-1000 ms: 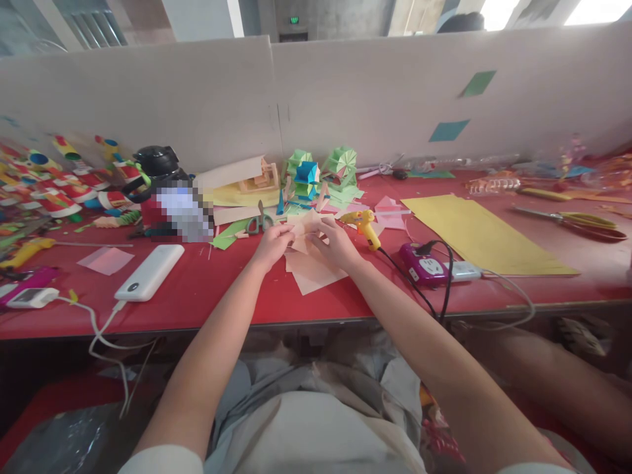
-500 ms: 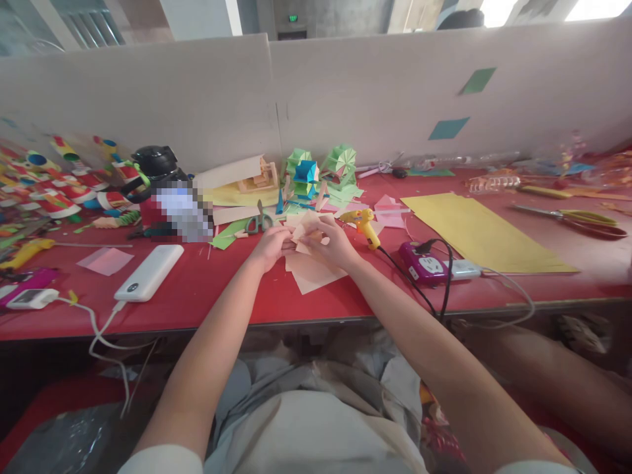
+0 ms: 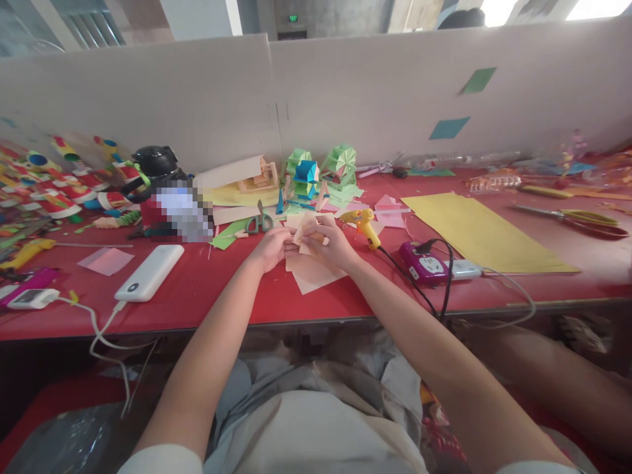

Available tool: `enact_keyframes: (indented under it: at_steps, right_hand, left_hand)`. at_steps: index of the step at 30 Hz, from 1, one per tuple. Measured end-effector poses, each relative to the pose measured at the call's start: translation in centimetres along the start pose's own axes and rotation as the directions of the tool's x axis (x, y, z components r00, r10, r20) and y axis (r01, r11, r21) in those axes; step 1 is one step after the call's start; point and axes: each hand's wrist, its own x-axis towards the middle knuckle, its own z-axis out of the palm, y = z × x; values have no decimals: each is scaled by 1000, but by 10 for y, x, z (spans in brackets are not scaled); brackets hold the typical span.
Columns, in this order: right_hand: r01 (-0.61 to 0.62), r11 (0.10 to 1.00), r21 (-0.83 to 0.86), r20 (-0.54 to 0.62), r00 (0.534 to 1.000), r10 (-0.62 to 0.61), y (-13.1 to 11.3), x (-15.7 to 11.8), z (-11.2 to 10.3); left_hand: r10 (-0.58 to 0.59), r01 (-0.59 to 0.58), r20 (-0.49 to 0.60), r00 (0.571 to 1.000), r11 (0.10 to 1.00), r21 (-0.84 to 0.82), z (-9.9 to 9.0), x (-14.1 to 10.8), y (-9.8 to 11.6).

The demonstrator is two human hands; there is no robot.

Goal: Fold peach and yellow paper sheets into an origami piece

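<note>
A small folded piece of beige paper [image 3: 307, 227] is between my two hands, above the middle of the red table. My left hand [image 3: 272, 249] is closed on its left side. From the right, the fingers of my right hand [image 3: 332, 242] pinch the same piece. Flat beige sheets [image 3: 314, 272] lie on the table beneath my hands. Just right of my right hand is a yellow glue gun [image 3: 364, 226], and grey-green scissors [image 3: 260, 223] lie behind my left hand. Green and blue folded paper shapes [image 3: 306, 176] stand behind the hands.
A purple power strip [image 3: 425, 263] with cables and yellow sheets [image 3: 486, 234] are on the right, with large scissors [image 3: 567, 216] beyond. To the left lie a white power bank [image 3: 149, 273] and a black-lidded object [image 3: 155, 161]. A grey partition [image 3: 197, 105] borders the red table [image 3: 197, 313].
The beige piece has turned slightly between my fingers. Both hands stay in nearly the same place.
</note>
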Motion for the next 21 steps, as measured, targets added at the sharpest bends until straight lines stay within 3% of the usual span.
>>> enact_keyframes:
  at_steps: [8, 16, 21]
  right_hand:
    - [-44, 999, -23, -3, 999, 44, -7, 0, 0]
    - [-57, 998, -24, -17, 998, 57, -7, 0, 1]
    - [-59, 998, -11, -20, 998, 59, -7, 0, 2]
  left_hand:
    - [9, -7, -41, 999, 999, 41, -3, 4, -6]
    - [19, -19, 8, 1000, 997, 68, -1, 3, -7]
    - [109, -121, 75, 991, 976, 183, 0, 1, -8]
